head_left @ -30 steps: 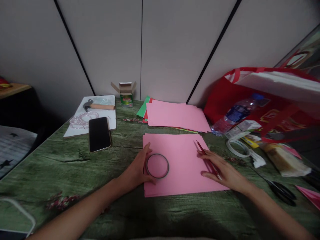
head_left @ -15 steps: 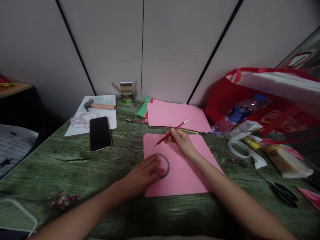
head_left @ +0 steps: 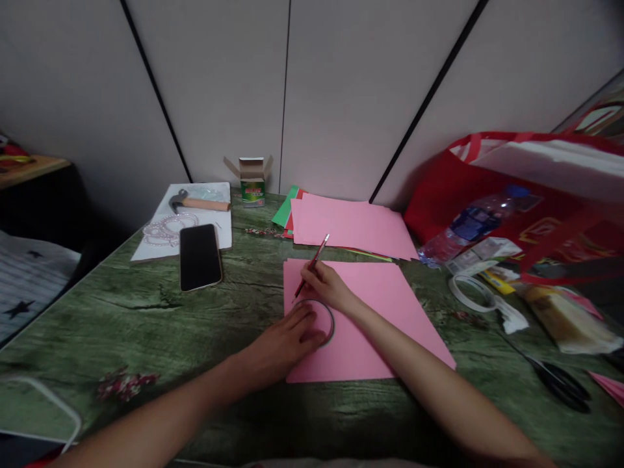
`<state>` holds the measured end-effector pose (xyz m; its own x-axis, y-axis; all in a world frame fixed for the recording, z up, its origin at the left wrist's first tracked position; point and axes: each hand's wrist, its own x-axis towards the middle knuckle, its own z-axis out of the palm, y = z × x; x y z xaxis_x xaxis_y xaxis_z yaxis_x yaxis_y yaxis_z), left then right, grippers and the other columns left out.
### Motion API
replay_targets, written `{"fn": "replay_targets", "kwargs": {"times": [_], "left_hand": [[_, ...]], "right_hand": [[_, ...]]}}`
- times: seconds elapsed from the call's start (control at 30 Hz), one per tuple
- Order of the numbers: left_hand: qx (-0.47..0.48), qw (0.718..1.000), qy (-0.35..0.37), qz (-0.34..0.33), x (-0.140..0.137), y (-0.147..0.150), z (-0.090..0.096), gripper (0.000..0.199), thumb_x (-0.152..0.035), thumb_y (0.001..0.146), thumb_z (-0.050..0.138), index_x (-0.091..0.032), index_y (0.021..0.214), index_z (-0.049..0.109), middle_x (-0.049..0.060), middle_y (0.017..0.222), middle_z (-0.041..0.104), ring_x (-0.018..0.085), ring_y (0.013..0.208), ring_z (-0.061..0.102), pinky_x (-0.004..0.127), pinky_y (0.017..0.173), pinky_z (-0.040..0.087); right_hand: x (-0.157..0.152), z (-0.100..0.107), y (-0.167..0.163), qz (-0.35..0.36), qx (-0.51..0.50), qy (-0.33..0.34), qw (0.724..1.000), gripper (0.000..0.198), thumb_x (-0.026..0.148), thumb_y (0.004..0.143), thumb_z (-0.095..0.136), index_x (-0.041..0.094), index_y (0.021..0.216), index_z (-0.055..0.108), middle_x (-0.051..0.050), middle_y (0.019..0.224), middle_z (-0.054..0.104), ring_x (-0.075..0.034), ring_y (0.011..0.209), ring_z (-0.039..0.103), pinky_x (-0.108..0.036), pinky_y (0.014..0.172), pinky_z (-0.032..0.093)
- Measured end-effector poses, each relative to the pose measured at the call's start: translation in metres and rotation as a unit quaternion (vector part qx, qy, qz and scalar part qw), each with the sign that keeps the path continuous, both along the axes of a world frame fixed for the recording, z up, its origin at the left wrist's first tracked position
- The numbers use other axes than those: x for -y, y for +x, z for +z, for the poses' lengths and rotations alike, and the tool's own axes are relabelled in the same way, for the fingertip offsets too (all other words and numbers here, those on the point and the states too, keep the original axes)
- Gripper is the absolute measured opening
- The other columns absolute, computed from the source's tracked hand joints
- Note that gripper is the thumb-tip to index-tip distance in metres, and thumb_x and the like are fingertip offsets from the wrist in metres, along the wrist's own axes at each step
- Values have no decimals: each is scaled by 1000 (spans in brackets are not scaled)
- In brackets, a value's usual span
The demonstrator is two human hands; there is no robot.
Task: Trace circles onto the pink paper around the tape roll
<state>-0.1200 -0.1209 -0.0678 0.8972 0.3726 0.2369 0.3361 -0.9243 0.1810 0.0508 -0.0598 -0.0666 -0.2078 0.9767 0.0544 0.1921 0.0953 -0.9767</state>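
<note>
A sheet of pink paper [head_left: 375, 325] lies on the table, with other sheets seemingly beneath it. On its left part rests a thin dark-rimmed ring [head_left: 333, 323]. My left hand [head_left: 288, 338] holds the ring down against the paper, its fingers over the left side, hiding that part of the rim. A red pencil [head_left: 316, 258] is pinched in my right hand [head_left: 325, 284], just above the ring. The pencil slants, its point down at the ring's upper left edge; I cannot tell whether it touches the paper.
Behind lies a stack of pink sheets [head_left: 351, 224]. At left are a phone [head_left: 199, 257], a hammer [head_left: 205, 204] and a bead string [head_left: 166, 229]; a small open box [head_left: 252, 188] stands behind. Scissors [head_left: 560, 383], white tape [head_left: 470, 296], a bottle [head_left: 472, 224] and a red bag [head_left: 439, 175] occupy the right.
My right hand has moved left and down, bringing the pencil point to the ring's upper left edge; the pencil is now steeper. The left hand stays on the ring. The view has shifted slightly.
</note>
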Motion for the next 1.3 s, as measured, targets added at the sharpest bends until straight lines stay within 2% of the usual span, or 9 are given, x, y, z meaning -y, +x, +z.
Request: {"fn": "replay_targets", "kwargs": {"times": [0.17,0.4,0.63,0.83,1.1,1.3], "left_hand": [[-28,1000,-14,1,1,3,-5,55,-5,81,50,-19,132,38,18,134,40,36,131,31,51,102,37],[-11,1000,-22,-10,1,4,-8,57,-4,77,52,-21,131,41,18,141,30,39,133,22,56,101,34],[-18,999,-29,8,3,4,-5,59,-5,76,54,-23,131,43,15,140,32,36,134,21,52,103,33],[-51,998,-34,12,2,4,2,57,-5,78,52,-26,130,44,13,131,42,35,132,25,50,102,35],[-79,995,-54,20,-3,7,20,42,-12,89,47,-31,127,48,11,140,32,33,132,26,44,103,34],[-96,995,-30,6,-10,9,26,33,-27,95,41,-35,126,50,8,125,44,27,117,41,39,96,37]], "right_hand": [[1,6,-10,50,75,-2,996,25,39,90,43,19,79,52,3,59,57,-12,55,57,-23,52,44],[5,22,-16,97,169,14,981,25,31,93,41,18,74,50,3,61,56,-11,57,55,-23,55,41],[1,25,-19,115,224,41,967,24,26,92,43,18,71,49,3,60,55,-11,56,52,-22,56,39],[-6,21,-8,61,206,36,976,23,26,92,42,18,72,52,3,58,56,-11,55,54,-22,53,39],[-7,3,27,-19,172,45,984,25,31,90,42,18,72,54,2,55,59,-14,56,58,-24,59,43],[7,-4,41,-65,148,50,986,34,41,90,40,19,67,52,0,58,61,-15,58,59,-26,63,45]]}}
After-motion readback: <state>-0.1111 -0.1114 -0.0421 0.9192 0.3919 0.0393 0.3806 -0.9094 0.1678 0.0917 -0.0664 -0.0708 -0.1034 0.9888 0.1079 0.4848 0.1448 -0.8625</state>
